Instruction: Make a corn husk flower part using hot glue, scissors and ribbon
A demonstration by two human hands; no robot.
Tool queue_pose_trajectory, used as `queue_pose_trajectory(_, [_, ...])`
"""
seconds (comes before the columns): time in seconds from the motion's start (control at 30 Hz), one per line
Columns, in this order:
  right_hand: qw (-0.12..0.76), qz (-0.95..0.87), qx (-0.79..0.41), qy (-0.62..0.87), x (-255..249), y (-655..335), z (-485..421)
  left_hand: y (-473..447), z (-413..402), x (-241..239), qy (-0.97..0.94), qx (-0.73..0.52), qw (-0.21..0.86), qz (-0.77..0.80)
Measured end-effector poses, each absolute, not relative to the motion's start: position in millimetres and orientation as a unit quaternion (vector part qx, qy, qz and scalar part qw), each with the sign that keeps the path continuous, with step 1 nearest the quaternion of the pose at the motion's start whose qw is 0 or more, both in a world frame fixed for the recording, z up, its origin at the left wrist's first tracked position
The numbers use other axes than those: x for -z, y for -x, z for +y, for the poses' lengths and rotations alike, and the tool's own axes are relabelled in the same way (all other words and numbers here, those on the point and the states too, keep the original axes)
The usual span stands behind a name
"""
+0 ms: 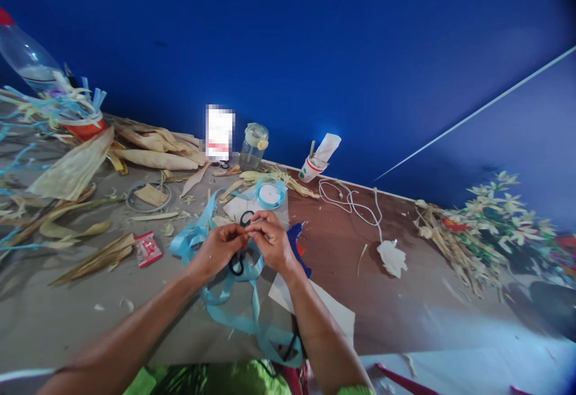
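Note:
My left hand and my right hand meet over the table, fingertips pinched together. Whatever lies between them is too small or hidden to make out. Beneath the fingers, black looped handles, apparently of scissors, show partly. Light blue satin ribbon runs in loose loops under both hands and down to the table's front edge. More of it is bunched left of my left hand. A ribbon spool lies just beyond my fingers. Right of my right wrist rests a blue glue gun.
Dried corn husks and a red packet lie on the left. A clear jar, a white cup and a white cable line the wall side. White paper sits under my right forearm; artificial flowers are far right.

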State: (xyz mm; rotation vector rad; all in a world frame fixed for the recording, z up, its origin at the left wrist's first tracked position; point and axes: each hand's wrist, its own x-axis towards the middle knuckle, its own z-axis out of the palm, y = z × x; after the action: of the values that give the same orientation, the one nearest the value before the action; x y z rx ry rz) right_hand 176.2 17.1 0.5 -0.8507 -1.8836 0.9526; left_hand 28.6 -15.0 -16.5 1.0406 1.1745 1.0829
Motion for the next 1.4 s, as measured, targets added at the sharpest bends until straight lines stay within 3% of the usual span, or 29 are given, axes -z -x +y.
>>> queue_pose_trajectory(0.87, [0.418,-0.788,-0.276,0.360,1.5,-174.8,15.6,-32.0,-18.0,10.3,-0.432,-0.486,0.565,0.508])
queue_pose_trajectory(1.17, [0.433,-0.745,-0.348,0.368,0.2,-172.7,14.0,-32.0,-18.5,10.7,-0.435,-0.483,0.548,0.527])
queue_pose_trajectory(1.4, [0.489,-0.592,-0.455,0.451,5.0,-176.9,19.8,-29.9,-16.5,8.3,-0.406,-0.493,0.559,0.528])
